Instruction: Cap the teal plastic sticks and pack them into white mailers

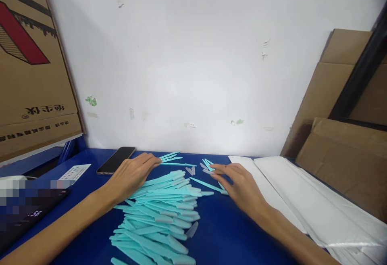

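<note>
Nearest you, a heap of turquoise sticks [160,216] spreads over the blue table [223,232], with a clear plastic piece [192,230] at its right edge. To your left lies a black device [45,212] with lit digits; to your right, white sheets [314,200] lie along the table. Just past the heap, your left hand [136,172] bends its fingers over the ends of several fanned sticks [171,158]; you cannot tell whether it grips them. Your right hand [238,180] brings thumb and forefinger close together beside a few short turquoise tips [207,163], its grip also unclear. One loose stick [207,184] slants toward that hand. A phone [116,160] lies beyond your left wrist, near a printed card [75,172]. Farther off, cardboard [36,75] stands at left, brown boxes [347,164] at right, before a white wall [187,55].
</note>
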`<state>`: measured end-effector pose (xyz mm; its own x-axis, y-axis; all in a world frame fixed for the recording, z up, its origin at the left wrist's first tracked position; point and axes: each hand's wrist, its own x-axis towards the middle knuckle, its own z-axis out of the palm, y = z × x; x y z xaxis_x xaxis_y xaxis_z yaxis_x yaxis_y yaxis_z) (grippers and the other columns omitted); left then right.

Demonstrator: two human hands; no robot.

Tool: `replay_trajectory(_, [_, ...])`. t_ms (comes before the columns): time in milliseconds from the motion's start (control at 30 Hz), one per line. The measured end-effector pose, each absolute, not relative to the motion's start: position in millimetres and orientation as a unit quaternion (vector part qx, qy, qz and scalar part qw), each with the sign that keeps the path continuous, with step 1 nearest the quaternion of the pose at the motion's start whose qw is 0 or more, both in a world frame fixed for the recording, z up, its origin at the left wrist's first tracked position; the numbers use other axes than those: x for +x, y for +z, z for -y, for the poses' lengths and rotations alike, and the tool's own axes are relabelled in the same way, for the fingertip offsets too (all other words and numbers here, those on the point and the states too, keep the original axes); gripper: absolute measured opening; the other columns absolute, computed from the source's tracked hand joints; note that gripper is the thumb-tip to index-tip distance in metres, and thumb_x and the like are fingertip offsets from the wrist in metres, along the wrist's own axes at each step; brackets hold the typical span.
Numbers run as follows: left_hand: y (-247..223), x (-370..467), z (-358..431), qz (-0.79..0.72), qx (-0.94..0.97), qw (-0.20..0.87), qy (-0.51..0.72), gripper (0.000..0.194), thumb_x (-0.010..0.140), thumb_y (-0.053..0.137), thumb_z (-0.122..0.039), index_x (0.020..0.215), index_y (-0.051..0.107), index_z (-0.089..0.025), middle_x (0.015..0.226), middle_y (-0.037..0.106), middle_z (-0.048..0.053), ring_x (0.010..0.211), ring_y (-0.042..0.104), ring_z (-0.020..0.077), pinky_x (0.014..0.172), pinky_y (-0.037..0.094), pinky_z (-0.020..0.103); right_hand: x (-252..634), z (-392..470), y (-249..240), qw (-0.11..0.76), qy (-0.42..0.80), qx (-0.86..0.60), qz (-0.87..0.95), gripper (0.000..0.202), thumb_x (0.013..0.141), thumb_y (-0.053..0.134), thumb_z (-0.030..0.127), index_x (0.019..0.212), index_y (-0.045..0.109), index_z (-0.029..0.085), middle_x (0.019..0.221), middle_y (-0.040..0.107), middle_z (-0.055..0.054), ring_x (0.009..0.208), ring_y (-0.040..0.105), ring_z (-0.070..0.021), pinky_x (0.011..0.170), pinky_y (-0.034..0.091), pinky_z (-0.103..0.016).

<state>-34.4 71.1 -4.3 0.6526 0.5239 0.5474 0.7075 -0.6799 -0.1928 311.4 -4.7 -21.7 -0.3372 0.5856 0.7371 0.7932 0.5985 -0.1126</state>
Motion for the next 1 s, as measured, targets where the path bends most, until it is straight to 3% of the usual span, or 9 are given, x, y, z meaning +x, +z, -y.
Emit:
replay_trajectory(133, [-3.3, -28.7, -65.7, 0.274, -0.891, 0.240, -0.270, 0.026, 0.107, 0.037, -0.026, 0.109, 0.062, -0.018, 0.089, 0.069, 0.004, 0.077, 0.065, 0.0165, 0.062, 0.044, 0.025, 308.8, 8.3, -18.1, 0.420, -0.146, -0.393, 0.805, 0.013, 0.097, 0.065, 0.020, 0.108, 0.072, 0.022, 0.085, 0.079, -0.001, 0.070, 0.068, -0.0169, 0.076, 0.048, -0.034])
replay_trajectory(500, [-1.8, -23.9, -59.9, 0.231, -0.898, 0.234, -0.291, 0.015, 0.105, 0.045, -0.019, 0.111, 0.059, -0.019, 0.092, 0.070, 0.003, 0.077, 0.066, 0.0150, 0.061, 0.046, 0.023, 303.2, 9.7, -21.1, 0.440, -0.136, -0.352, 0.815, 0.017, 0.093, 0.069, 0.015, 0.108, 0.072, 0.022, 0.085, 0.080, 0.001, 0.066, 0.066, -0.0151, 0.075, 0.048, -0.034])
replay_trajectory(733, [-5.1, -11.5, -44.2, 0.212, -0.914, 0.116, -0.326, 0.017, 0.104, 0.046, -0.018, 0.115, 0.060, -0.020, 0.098, 0.071, 0.004, 0.085, 0.068, 0.0144, 0.071, 0.050, 0.022, 295.8, 15.5, -22.3, 0.439, -0.114, -0.328, 0.829, 0.018, 0.096, 0.065, 0.015, 0.112, 0.070, 0.022, 0.087, 0.079, -0.002, 0.071, 0.068, -0.0167, 0.074, 0.050, -0.034])
replay_trajectory(1000, [-0.7, -2.4, -30.3, 0.196, -0.906, 0.039, -0.374, 0.030, 0.103, 0.037, -0.011, 0.118, 0.062, -0.019, 0.085, 0.066, 0.004, 0.063, 0.057, 0.0106, 0.055, 0.043, 0.021, 290.8, 25.3, -18.1, 0.475, -0.073, -0.335, 0.811, 0.020, 0.096, 0.063, 0.015, 0.111, 0.073, 0.025, 0.085, 0.078, -0.002, 0.070, 0.068, -0.0176, 0.070, 0.053, -0.033])
